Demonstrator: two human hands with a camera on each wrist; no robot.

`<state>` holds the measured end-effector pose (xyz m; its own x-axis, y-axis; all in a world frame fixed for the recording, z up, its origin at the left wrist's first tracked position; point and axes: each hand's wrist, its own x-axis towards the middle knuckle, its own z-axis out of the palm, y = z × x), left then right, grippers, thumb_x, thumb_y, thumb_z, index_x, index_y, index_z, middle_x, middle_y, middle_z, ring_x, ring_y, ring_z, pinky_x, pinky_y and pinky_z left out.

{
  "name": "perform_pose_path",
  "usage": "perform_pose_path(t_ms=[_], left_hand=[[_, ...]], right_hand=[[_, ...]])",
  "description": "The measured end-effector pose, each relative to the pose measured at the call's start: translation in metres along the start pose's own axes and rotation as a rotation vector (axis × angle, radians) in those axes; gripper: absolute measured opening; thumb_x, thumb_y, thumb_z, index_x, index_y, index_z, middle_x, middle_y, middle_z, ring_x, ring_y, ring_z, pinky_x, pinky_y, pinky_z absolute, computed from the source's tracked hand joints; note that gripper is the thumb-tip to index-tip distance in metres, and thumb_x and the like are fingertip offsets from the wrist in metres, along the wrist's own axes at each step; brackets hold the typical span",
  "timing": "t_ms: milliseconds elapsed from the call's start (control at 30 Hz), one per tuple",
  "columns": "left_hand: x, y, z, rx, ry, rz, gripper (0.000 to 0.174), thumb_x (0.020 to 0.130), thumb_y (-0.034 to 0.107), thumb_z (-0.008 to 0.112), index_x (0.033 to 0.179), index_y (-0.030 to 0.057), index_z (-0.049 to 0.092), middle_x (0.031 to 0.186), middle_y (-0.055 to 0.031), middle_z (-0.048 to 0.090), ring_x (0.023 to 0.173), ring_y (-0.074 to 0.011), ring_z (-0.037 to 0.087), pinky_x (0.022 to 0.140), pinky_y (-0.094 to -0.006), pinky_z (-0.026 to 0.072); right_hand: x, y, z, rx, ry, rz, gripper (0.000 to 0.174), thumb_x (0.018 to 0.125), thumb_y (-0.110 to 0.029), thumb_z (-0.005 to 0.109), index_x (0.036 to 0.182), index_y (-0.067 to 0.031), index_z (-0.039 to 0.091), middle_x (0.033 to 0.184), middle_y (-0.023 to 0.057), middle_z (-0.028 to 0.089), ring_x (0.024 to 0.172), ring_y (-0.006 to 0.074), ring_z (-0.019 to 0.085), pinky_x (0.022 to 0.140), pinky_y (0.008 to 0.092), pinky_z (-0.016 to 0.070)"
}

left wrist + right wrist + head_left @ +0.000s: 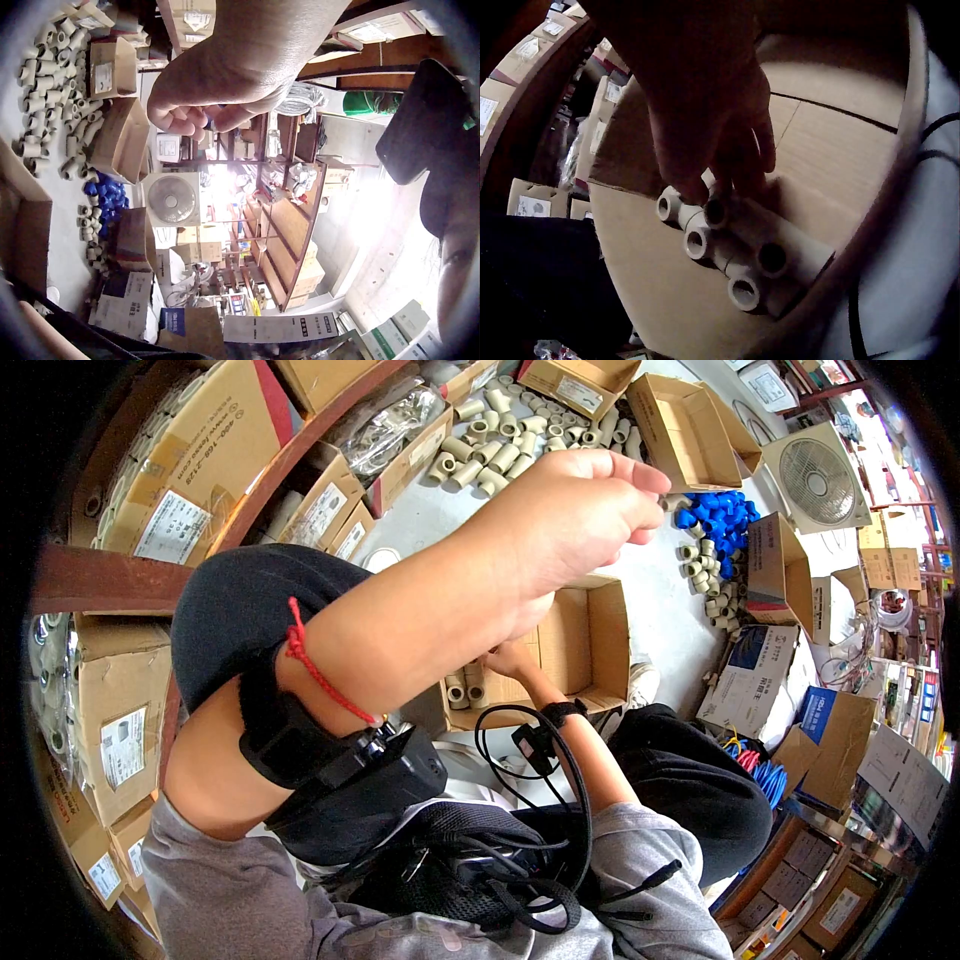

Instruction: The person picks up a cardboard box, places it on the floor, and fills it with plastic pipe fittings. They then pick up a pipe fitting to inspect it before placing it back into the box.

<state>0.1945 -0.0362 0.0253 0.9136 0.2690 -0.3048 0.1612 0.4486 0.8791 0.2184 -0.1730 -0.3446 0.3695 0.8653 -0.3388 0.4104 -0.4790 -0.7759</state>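
right hand (515, 660) nearer — at far end of pipe tees (721, 251), can't tell if gripping | tees in carton (605, 640), near-left of palm, rows run near-far | left hand (590, 510) raised, loosely curled, nothing held

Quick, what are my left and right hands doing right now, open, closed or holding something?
Left hand: partly curled; can't tell if it holds anything.
Right hand: down at the fittings; too dark to tell if it grips one.
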Motion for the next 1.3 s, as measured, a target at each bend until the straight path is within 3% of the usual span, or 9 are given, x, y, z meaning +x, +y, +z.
perform_pose_path(t_ms=[200, 467, 567, 667, 767, 967, 1033, 1100, 1300], left_hand=[[0.001, -0.001, -0.001, -0.013, -0.003, 0.001, 0.016, 0.075, 0.012, 0.044, 0.090, 0.0100, 0.050, 0.086, 0.0025, 0.049, 0.076, -0.0051, 0.047, 0.067, -0.0198, 0.0330], [0.003, -0.002, -0.003, -0.011, -0.012, 0.009, 0.018, 0.072, 0.013, 0.050, 0.090, 0.0097, 0.050, 0.083, 0.0024, 0.050, 0.075, -0.0054, 0.048, 0.065, -0.0196, 0.0333], [0.002, -0.003, -0.004, -0.023, -0.013, 0.009, 0.019, 0.072, 0.013, 0.051, 0.091, 0.0094, 0.049, 0.083, 0.0023, 0.050, 0.076, -0.0055, 0.048, 0.065, -0.0195, 0.0332], [0.002, -0.004, -0.005, -0.029, 0.003, 0.000, 0.020, 0.072, 0.013, 0.051, 0.092, 0.0091, 0.049, 0.083, 0.0022, 0.050, 0.076, -0.0055, 0.048, 0.065, -0.0195, 0.0332], [0.002, -0.003, -0.006, -0.018, 0.026, -0.013, 0.021, 0.072, 0.012, 0.051, 0.092, 0.0086, 0.048, 0.084, 0.0020, 0.050, 0.077, -0.0056, 0.048, 0.065, -0.0194, 0.0334], [0.003, -0.004, -0.007, -0.027, 0.020, -0.022, 0.021, 0.072, 0.013, 0.050, 0.093, 0.0080, 0.048, 0.086, 0.0017, 0.049, 0.077, -0.0062, 0.047, 0.066, -0.0191, 0.0338], [0.004, -0.004, -0.005, -0.024, 0.020, -0.027, 0.021, 0.072, 0.013, 0.050, 0.093, 0.0080, 0.048, 0.086, 0.0016, 0.049, 0.077, -0.0063, 0.047, 0.066, -0.0190, 0.0338], [0.004, -0.006, -0.005, -0.018, 0.022, -0.027, 0.021, 0.072, 0.013, 0.050, 0.093, 0.0081, 0.048, 0.086, 0.0015, 0.049, 0.077, -0.0063, 0.047, 0.067, -0.0189, 0.0337], [0.004, -0.006, -0.006, -0.003, 0.010, -0.036, 0.020, 0.073, 0.014, 0.050, 0.093, 0.0097, 0.048, 0.085, 0.0033, 0.050, 0.078, -0.0054, 0.047, 0.067, -0.0187, 0.0336]], right_hand=[[0.008, -0.014, -0.004, 0.130, 0.151, -0.109, 0.033, 0.063, -0.014, 0.055, 0.091, -0.0016, 0.043, 0.064, 0.0161, 0.055, 0.062, 0.0252, 0.055, 0.057, 0.0327, 0.0429], [0.014, -0.013, -0.001, 0.046, 0.215, -0.189, 0.037, 0.061, -0.008, 0.056, 0.095, -0.0043, 0.042, 0.085, 0.0204, 0.046, 0.068, 0.0311, 0.051, 0.061, 0.0363, 0.0422], [-0.007, -0.069, -0.031, -0.112, 0.255, -0.194, 0.041, 0.060, -0.008, 0.058, 0.097, -0.0039, 0.041, 0.088, 0.0215, 0.045, 0.073, 0.0349, 0.049, 0.064, 0.0382, 0.0416], [-0.011, -0.100, -0.045, -0.045, 0.173, -0.035, 0.042, 0.059, -0.007, 0.059, 0.097, -0.0026, 0.041, 0.089, 0.0222, 0.045, 0.079, 0.0369, 0.047, 0.067, 0.0401, 0.0405], [-0.008, -0.099, -0.039, -0.074, 0.218, 0.022, 0.041, 0.059, -0.005, 0.058, 0.096, -0.0018, 0.042, 0.089, 0.0217, 0.046, 0.081, 0.0367, 0.046, 0.067, 0.0401, 0.0403], [-0.003, -0.092, -0.038, -0.084, 0.172, 0.007, 0.033, 0.063, -0.003, 0.054, 0.094, -0.0015, 0.043, 0.088, 0.0187, 0.046, 0.077, 0.0350, 0.048, 0.066, 0.0387, 0.0414], [-0.003, -0.121, -0.040, 0.028, 0.451, 0.086, 0.030, 0.063, -0.004, 0.053, 0.092, -0.0018, 0.044, 0.087, 0.0179, 0.046, 0.076, 0.0342, 0.048, 0.066, 0.0387, 0.0416], [-0.002, -0.127, -0.040, 0.099, 0.573, 0.141, 0.028, 0.064, -0.004, 0.053, 0.090, -0.0021, 0.044, 0.085, 0.0171, 0.045, 0.075, 0.0334, 0.049, 0.065, 0.0384, 0.0417], [0.014, -0.075, -0.014, -0.104, 0.405, 0.027, 0.026, 0.064, -0.008, 0.055, 0.087, -0.0029, 0.045, 0.085, 0.0149, 0.046, 0.077, 0.0312, 0.049, 0.066, 0.0374, 0.0420]])
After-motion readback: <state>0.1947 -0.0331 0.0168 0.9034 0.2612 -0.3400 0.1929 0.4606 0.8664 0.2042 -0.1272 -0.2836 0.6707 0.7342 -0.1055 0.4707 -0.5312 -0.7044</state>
